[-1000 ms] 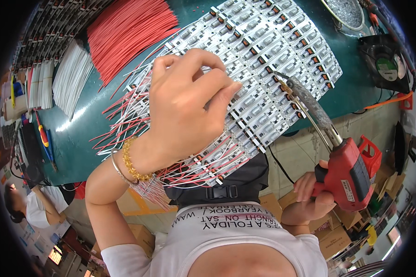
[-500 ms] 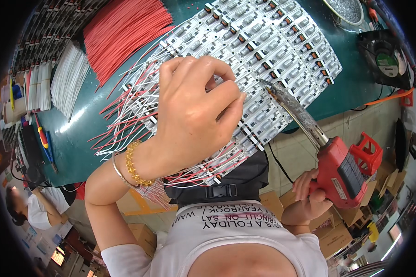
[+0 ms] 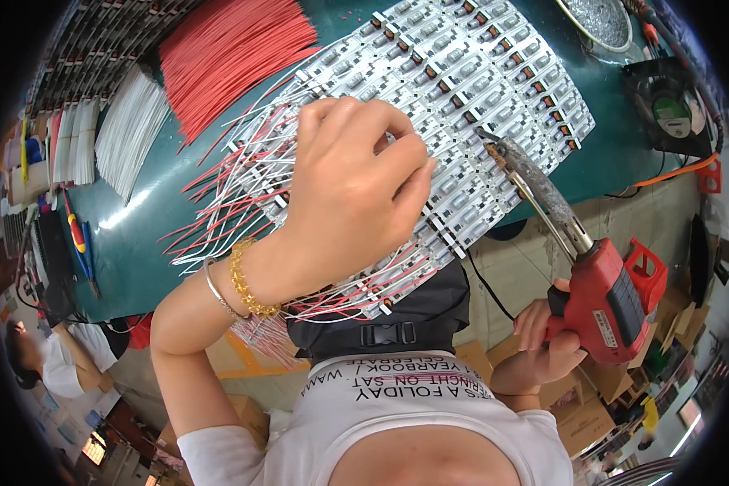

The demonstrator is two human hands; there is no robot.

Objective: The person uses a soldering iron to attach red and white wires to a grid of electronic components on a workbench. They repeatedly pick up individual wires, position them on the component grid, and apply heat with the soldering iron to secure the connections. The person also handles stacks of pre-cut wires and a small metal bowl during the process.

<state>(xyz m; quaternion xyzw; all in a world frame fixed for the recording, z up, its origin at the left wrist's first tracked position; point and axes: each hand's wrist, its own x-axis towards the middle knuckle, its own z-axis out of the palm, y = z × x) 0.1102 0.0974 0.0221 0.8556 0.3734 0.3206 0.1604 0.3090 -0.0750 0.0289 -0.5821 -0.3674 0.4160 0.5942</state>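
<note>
My left hand is over a wide panel of small white circuit boards. Its fingers are bent and drawn together; whatever lies between the fingertips is hidden beneath the hand. Red and white wires fan out from the panel's left and near sides, some passing under my left wrist. My right hand grips the handle of a red soldering gun. The gun's dark, crusted metal tip points up and left, over the boards just right of my left fingers; whether it touches them I cannot tell.
Bundles of red wires and white wires lie on the green table at the far left. Pliers rest near its left edge. A round metal bowl and a black fan stand far right. Another person sits at left.
The soldering gun's tip has shifted slightly up and right. My left hand appears a little further right, as do the wire bundles and the panel's left part, so the view itself has shifted somewhat.
</note>
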